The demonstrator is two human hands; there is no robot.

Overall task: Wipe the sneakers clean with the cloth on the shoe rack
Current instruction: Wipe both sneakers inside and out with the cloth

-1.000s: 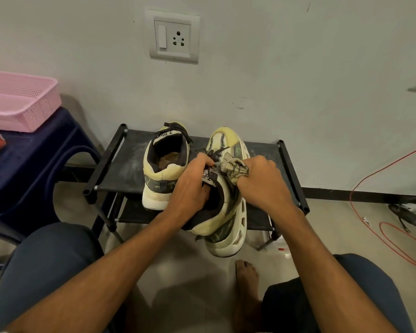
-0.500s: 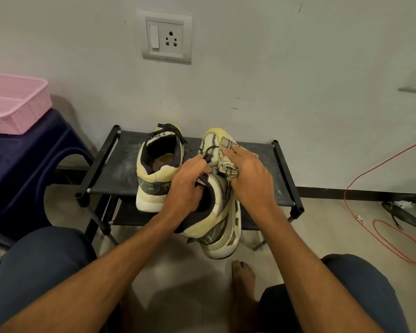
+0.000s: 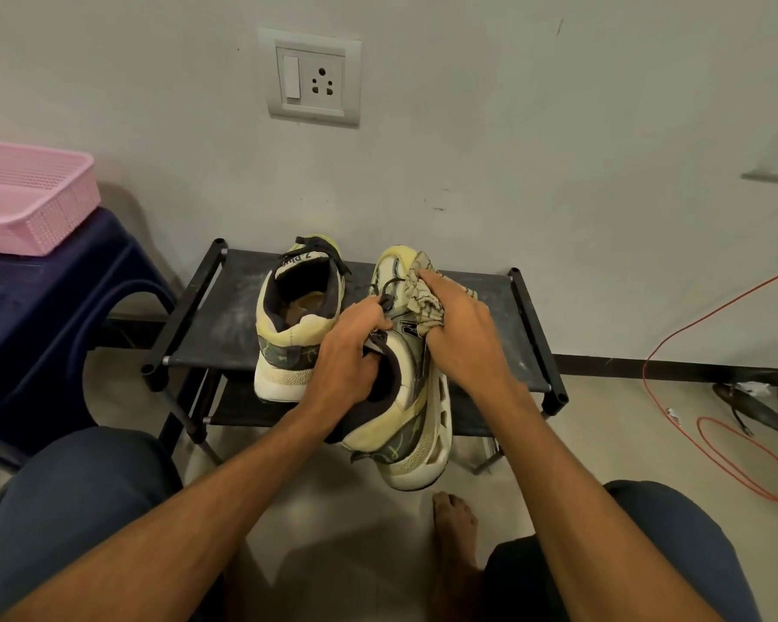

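Two cream and green sneakers are at the black shoe rack (image 3: 225,316). One sneaker (image 3: 295,325) stands on the rack's top shelf, heel toward me. The other sneaker (image 3: 407,419) is lifted and tilted onto its side, sole to the right, toe over the rack. My left hand (image 3: 349,356) grips it at the collar, fingers inside the opening by the laces. My right hand (image 3: 457,334) presses a crumpled patterned cloth (image 3: 425,291) against the sneaker's upper near the toe, fingers stretched forward over the cloth.
A pink plastic basket (image 3: 28,199) sits on a dark blue stool (image 3: 50,303) at left. A wall socket (image 3: 313,78) is above the rack. A red cable (image 3: 674,352) trails on the floor at right. My knees and a bare foot (image 3: 454,531) are below.
My right hand has slid the cloth forward along the held sneaker from the lace area to the toe. My left hand keeps the same hold. The view has drifted slightly.
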